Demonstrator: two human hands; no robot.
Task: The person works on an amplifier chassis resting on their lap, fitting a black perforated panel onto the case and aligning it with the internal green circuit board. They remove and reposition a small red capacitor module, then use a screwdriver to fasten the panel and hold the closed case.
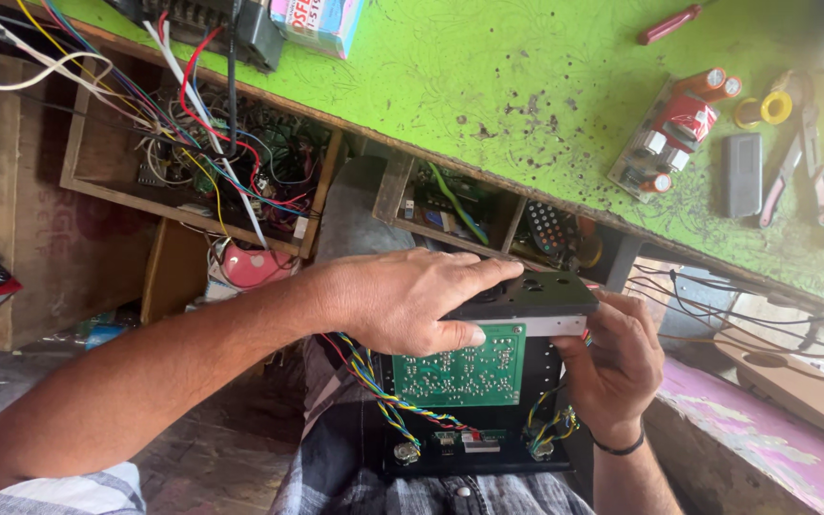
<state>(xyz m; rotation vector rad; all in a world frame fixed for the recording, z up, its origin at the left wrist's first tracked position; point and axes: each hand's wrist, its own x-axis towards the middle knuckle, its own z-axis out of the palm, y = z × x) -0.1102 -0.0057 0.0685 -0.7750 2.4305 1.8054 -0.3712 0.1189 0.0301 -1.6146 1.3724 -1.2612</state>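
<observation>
Resting on the person's lap, closest to us, one black metal chassis point(488, 448) is standing on edge with its open side facing up, just below the edge of the green bench point(488, 86). One green circuit board point(460, 364) is sitting inside the chassis, and twisted coloured wires point(379, 381) are running down the chassis's left side, with a second bundle at its lower right.

Both hands are working at the top of the chassis. Left hand point(402, 300) is lying curled over the top panel, thumb pressing against the upper edge of the circuit board, gripping the chassis. Right hand point(612, 367) is closing around the chassis's right top corner, fingers wrapped over the edge.

I would judge the chassis stiff and fairly weighty, with hard sheet-metal edges that give a sure hold; the outer frame looks like the safe place to grip. The circuit board and wires look delicate, so pressing or tugging there seems unwise.

Up on the bench, beyond the chassis to the right, I am counting one board with red cylindrical parts point(674, 133), one dark grey box point(743, 175) and one red screwdriver point(668, 25).
</observation>
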